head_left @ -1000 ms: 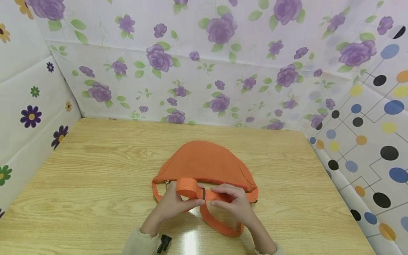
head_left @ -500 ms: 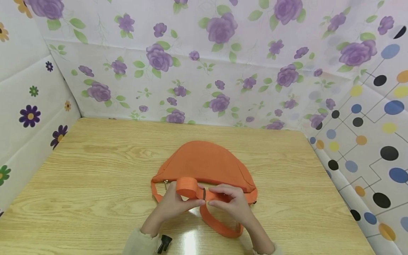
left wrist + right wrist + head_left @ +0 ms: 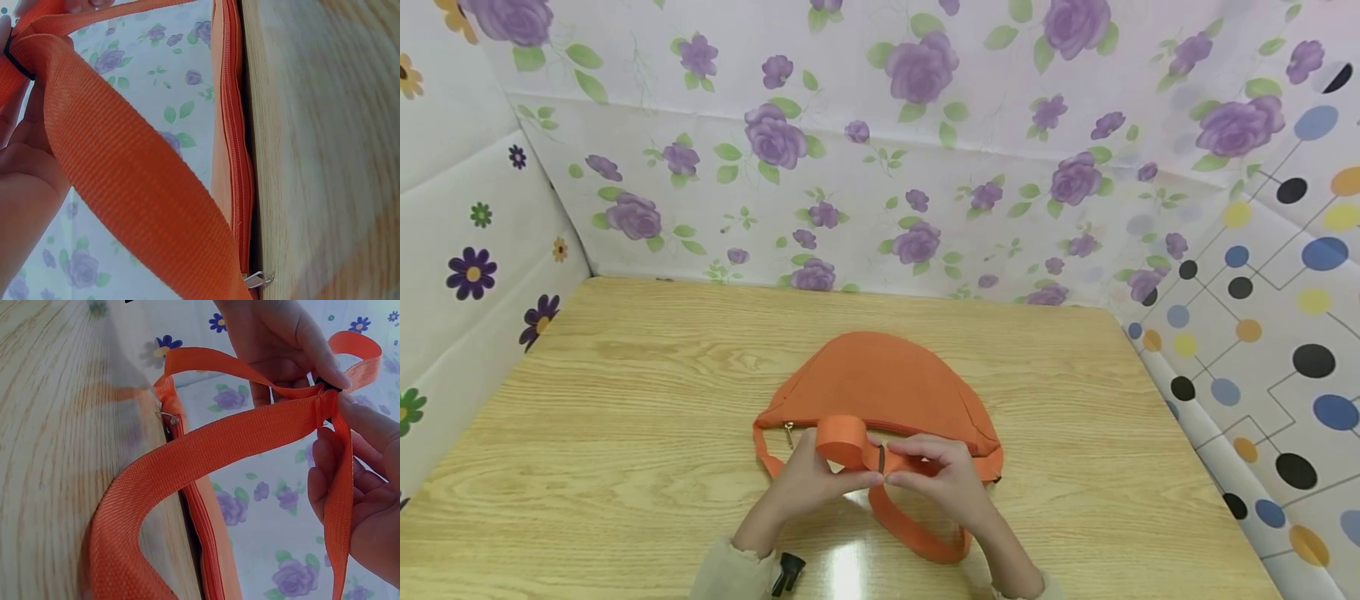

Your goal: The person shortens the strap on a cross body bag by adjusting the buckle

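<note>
An orange waist bag lies on the table, its zipper edge facing me. Its webbing strap is lifted off the table between both hands. My left hand pinches the strap at a dark slider, with a small strap loop standing up over the fingers. Just right of the slider, my right hand pinches the strap between thumb and fingers, fingertips close to the slider. In the right wrist view, strap lengths run out from the slider on both sides. Another strap loop hangs below the right hand.
A black buckle piece lies beside the left sleeve. The bag's metal zipper pull is at its left end. The wooden table is bordered by a floral sheet behind and patterned sheets on both sides.
My right hand has shifted slightly left, its fingertips nearer the slider, so less strap shows between the hands. The bag has moved slightly left. My left hand has hardly moved.
</note>
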Available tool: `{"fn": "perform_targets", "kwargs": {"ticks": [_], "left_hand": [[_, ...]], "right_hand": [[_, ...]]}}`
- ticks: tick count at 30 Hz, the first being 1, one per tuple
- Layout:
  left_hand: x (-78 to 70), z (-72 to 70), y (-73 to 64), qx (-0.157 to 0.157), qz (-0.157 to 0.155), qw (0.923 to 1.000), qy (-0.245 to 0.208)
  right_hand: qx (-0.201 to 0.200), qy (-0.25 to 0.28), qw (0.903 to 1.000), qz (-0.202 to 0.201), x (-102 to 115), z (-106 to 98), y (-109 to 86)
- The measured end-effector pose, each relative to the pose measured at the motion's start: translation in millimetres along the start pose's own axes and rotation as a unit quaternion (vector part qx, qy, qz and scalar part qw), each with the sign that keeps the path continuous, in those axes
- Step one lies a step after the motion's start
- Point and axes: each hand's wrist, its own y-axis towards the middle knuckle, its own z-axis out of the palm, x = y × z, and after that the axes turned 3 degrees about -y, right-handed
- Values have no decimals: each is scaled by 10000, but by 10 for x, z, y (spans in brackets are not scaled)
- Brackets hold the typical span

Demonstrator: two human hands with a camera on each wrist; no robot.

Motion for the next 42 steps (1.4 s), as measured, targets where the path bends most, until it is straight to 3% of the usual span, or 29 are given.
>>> {"fn": "perform_targets", "kwargs": {"ticks": [4, 8, 12, 22, 29, 42], "left_hand": [[-11, 5, -6, -28, -192, 9998, 33], [-16, 7, -6, -48, -17, 9999, 92], [-16, 8, -4, -37, 196, 9998, 74], [-12, -9, -2, -118, 386, 9992, 14], [-13, -22, -5, -187, 407, 9990, 51], [-5, -41, -4, -169, 360, 9992, -70]], "right_hand": [[72, -50, 9998, -202, 137, 20, 52], [194, -42, 9992, -350, 210, 23, 82], [164, -207, 9995, -153, 223, 13, 73], [139, -525, 9983, 221, 177, -56, 2], [88, -784, 9960, 424, -58, -122, -106], [1, -846, 9964, -30, 163, -115, -41]]}}
